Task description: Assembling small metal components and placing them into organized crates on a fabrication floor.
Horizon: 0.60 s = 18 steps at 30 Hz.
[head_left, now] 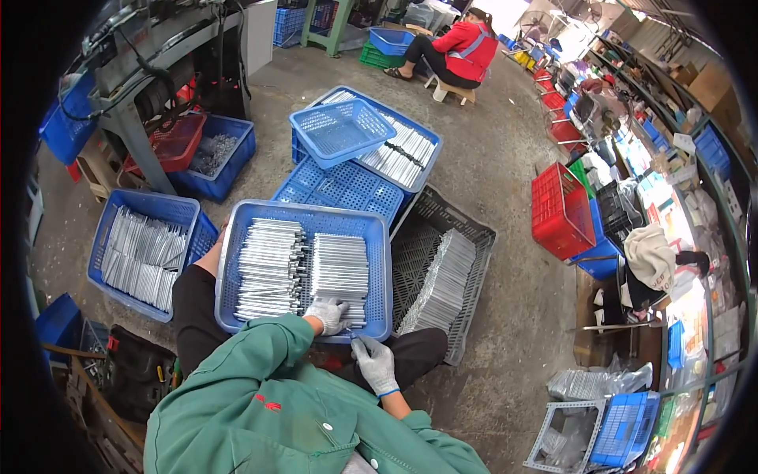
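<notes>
I see a blue tray (379,237) on my lap, full of shiny metal rods (304,268) in two stacks. My left hand (328,314) in a white glove rests on the rods, fingers curled; I think it is pinching one, but I cannot be sure. My right hand (375,363) sits at the tray's near edge, fingers loosely together. A dark crate (466,237) of rods is just beside the tray on the right. A red crate (559,209) stands farther off. A person in red (458,47) sits well away.
</notes>
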Each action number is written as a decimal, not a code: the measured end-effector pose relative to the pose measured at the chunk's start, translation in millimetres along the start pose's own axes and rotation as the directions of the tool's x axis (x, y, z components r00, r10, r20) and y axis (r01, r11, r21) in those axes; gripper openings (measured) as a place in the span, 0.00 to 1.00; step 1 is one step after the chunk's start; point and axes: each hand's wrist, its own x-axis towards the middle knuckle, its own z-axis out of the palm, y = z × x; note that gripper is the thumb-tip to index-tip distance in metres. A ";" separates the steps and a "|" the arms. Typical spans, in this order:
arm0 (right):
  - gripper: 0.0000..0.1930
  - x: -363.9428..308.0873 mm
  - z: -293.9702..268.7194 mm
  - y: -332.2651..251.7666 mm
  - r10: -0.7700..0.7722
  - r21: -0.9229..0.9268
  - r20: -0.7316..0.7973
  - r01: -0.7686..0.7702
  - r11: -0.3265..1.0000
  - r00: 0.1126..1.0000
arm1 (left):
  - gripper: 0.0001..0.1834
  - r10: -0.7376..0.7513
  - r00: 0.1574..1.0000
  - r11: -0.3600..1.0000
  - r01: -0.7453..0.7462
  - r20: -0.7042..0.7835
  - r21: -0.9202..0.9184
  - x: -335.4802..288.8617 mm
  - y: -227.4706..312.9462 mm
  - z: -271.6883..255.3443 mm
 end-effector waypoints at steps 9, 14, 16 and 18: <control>0.14 4.2 2.3 -5.0 -0.013 0.037 0.021 0.012 0.999 1.000 | 0.35 -0.001 0.930 0.969 0.092 0.368 -0.230 9.2 0.6 2.4; 0.14 3.7 6.2 0.9 -0.030 0.076 -0.025 0.032 0.997 0.999 | 0.35 0.035 0.920 0.967 0.067 0.391 -0.246 7.0 12.5 -6.9; 0.14 4.3 7.0 4.5 -0.047 0.087 -0.043 0.050 0.995 0.998 | 0.32 0.061 0.932 0.968 0.032 0.357 -0.248 1.0 18.5 -11.7; 0.14 3.2 6.4 5.3 -0.056 0.091 -0.049 0.060 0.994 0.997 | 0.30 0.086 0.943 0.969 -0.003 0.322 -0.248 -7.4 24.0 -18.7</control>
